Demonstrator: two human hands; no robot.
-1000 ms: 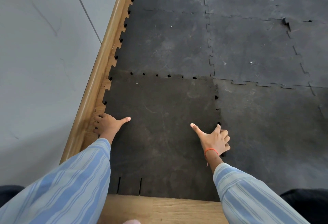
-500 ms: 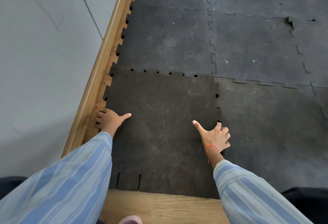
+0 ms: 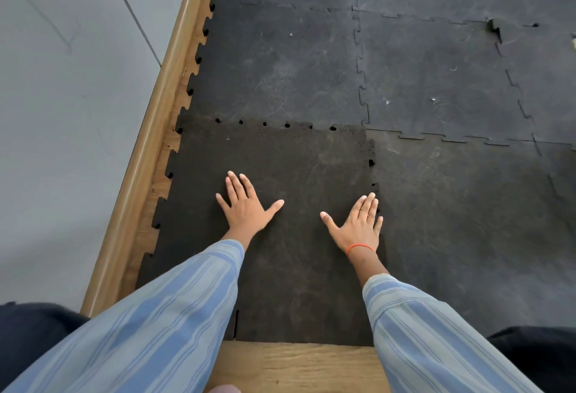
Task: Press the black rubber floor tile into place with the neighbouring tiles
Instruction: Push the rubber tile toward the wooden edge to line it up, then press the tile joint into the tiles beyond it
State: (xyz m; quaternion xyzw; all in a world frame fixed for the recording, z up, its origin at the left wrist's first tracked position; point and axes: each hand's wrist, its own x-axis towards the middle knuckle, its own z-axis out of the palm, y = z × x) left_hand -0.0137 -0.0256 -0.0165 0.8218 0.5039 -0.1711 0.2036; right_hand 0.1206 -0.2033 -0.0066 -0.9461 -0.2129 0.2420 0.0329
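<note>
Head view: left hand (image 3: 246, 207) and right hand (image 3: 358, 224), fingers spread, lie flat on the tile (image 3: 296, 168), which lies square to its neighbours.

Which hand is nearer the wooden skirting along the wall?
Left. The left hand lies flat on the loose tile, towards the wooden skirting; the right hand lies flat at the tile's opposite edge.

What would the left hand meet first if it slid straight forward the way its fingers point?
Sliding flat on the black rubber floor tile, the left hand would probably first reach the jagged seam with the tile ahead.
</note>
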